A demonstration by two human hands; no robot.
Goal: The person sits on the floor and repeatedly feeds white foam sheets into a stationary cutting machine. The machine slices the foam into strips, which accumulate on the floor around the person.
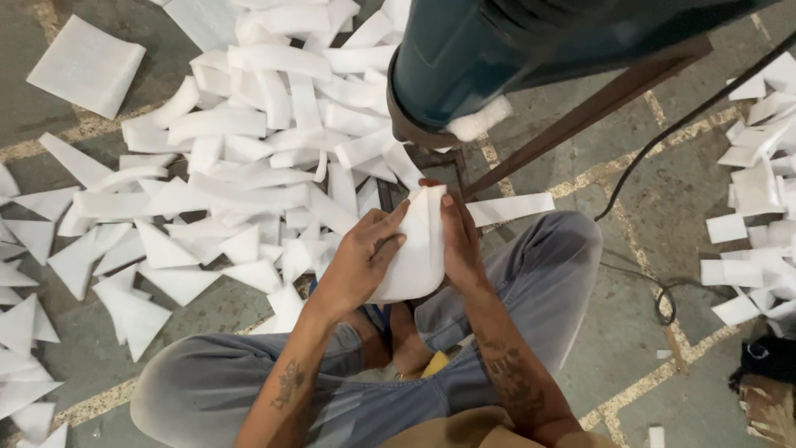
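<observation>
Both my hands hold one white foam piece [419, 249] with a rounded lower edge, in front of my knees. My left hand [358, 259] grips its left side, thumb lying across the face. My right hand [458, 241] grips its right edge, fingertips at the top. The piece's upper end points toward the mouth of a large dark teal machine body [464, 58] just above, where a bit of white foam [479, 120] sticks out. I sit with grey trousers [539, 282] bent at the knees.
A heap of white foam strips and triangular offcuts [249, 149] covers the floor at left and top. More white pieces [759, 191] lie at right. A rusty metal frame bar [580, 112] and a black cable [663, 141] run across the concrete floor.
</observation>
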